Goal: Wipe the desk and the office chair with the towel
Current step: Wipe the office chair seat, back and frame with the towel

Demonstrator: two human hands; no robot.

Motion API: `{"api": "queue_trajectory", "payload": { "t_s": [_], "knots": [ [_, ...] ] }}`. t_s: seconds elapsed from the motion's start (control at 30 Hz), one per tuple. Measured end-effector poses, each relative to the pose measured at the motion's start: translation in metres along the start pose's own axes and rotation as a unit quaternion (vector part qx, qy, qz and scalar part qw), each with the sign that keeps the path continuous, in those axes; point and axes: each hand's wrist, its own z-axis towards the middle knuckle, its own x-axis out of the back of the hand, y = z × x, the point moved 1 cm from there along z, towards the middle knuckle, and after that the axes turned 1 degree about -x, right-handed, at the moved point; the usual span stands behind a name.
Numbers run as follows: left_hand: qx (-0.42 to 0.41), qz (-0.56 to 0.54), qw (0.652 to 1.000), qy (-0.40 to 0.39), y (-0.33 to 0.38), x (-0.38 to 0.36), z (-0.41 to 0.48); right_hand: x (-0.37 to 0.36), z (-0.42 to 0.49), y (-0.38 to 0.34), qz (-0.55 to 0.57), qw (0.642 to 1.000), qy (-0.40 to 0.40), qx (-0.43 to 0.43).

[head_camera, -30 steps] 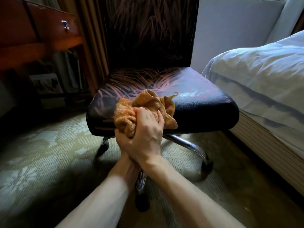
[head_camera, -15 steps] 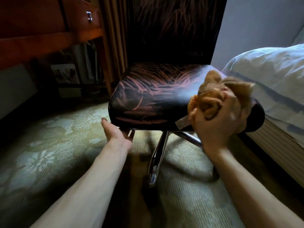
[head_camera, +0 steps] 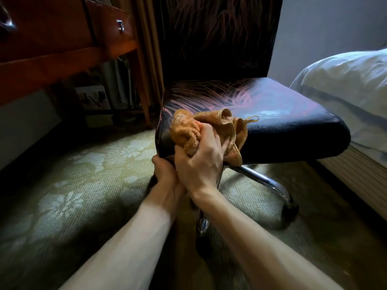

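A dark office chair [head_camera: 272, 114] with a pink leaf pattern stands ahead of me, its seat at the middle and its backrest above. My right hand [head_camera: 201, 160] grips a bunched orange towel [head_camera: 188, 130] and presses it against the seat's front left corner. My left hand [head_camera: 165, 176] clasps the seat's front edge just under that corner, partly hidden behind my right hand. The reddish wooden desk [head_camera: 62, 45] with drawers fills the upper left.
The chair's chrome base [head_camera: 263, 181] and dark casters spread over a pale green patterned carpet [head_camera: 83, 174]. A bed with white bedding [head_camera: 351, 84] lies close on the right. Curtains hang behind the chair, and papers or boxes sit under the desk.
My right hand has brought the towel from the seat's right front back to the left front corner. My left hand has closed on the seat edge beneath it.
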Motion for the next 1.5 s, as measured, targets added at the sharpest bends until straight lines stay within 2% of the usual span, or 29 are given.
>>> {"api": "queue_trajectory", "payload": {
  "t_s": [0.1,0.17,0.23,0.33,0.43,0.53,0.6,0.73,0.83,0.9,1.0,1.1,1.17,1.27,1.37,1.43,1.5],
  "knots": [
    [0.073,-0.012,0.997,-0.007,0.008,0.001,0.005,0.024,0.016,0.005,0.077,0.995,0.061,0.004],
    [0.071,-0.012,0.997,-0.001,0.009,0.001,0.007,0.050,0.036,0.016,0.120,0.983,0.138,0.016],
    [0.051,-0.014,0.999,0.015,0.008,0.002,0.006,0.079,0.060,0.033,0.108,0.967,0.226,0.034],
    [0.042,0.001,0.999,0.016,0.004,0.002,0.008,0.115,0.084,0.064,0.016,0.960,0.279,0.035],
    [0.050,-0.001,0.999,0.014,0.003,0.001,0.010,0.116,0.073,0.089,-0.088,0.969,0.231,0.026],
    [0.058,0.004,0.998,0.017,0.000,0.001,0.008,0.081,0.036,0.091,-0.106,0.980,0.155,0.061],
    [0.052,0.003,0.998,0.020,-0.003,0.000,0.009,0.055,0.014,0.084,-0.105,0.981,0.144,0.077],
    [0.057,0.047,0.997,0.017,-0.005,-0.002,0.008,0.013,-0.022,0.052,-0.029,0.991,0.120,0.052],
    [0.033,0.036,0.998,-0.045,-0.005,0.006,0.007,-0.007,-0.040,0.025,0.055,0.995,0.066,0.043],
    [0.056,0.018,0.995,-0.081,-0.001,0.013,0.005,-0.011,-0.038,0.016,0.116,0.991,0.062,0.021],
    [0.056,0.070,0.992,-0.093,0.003,0.011,-0.001,-0.002,-0.027,0.013,0.178,0.980,0.086,-0.019],
    [0.073,0.087,0.992,-0.048,0.004,0.009,-0.005,0.023,-0.004,0.022,0.200,0.967,0.151,-0.045],
    [0.076,0.075,0.994,-0.024,0.002,0.008,-0.007,0.047,0.023,0.035,0.164,0.964,0.203,-0.052],
    [0.076,0.070,0.995,-0.014,-0.002,0.006,-0.012,0.074,0.055,0.056,0.013,0.970,0.241,-0.011],
    [0.059,0.067,0.996,-0.022,-0.011,0.005,-0.014,0.071,0.044,0.064,-0.076,0.981,0.177,-0.013],
    [0.037,0.067,0.997,-0.014,-0.018,0.003,-0.014,0.057,0.025,0.062,-0.067,0.989,0.127,-0.021],
    [0.017,0.094,0.995,0.002,-0.025,0.000,-0.007,0.039,0.010,0.047,-0.011,0.992,0.118,-0.037]
  ]
}}
